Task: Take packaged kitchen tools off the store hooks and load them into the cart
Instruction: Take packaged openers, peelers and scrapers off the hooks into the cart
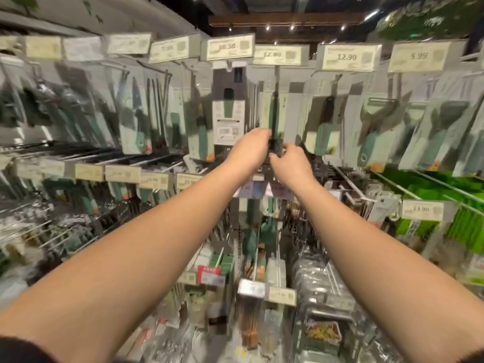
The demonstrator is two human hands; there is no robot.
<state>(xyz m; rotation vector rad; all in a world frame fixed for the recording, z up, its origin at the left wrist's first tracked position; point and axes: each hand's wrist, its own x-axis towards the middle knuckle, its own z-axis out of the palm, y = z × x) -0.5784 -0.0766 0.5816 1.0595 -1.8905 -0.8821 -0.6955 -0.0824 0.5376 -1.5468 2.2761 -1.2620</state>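
Both forearms outstretched; left hand (250,148), right hand (290,163) pinching hanging tool package (274,113) bottom edge.

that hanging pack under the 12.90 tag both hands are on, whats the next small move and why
Probably slide the pack straight toward you along its hook, then lower it. Both the left hand and the right hand meet at its lower end, and its top seems to hang below the 12.90 tag, so it looks not yet free. Motion blur hides the exact grip.
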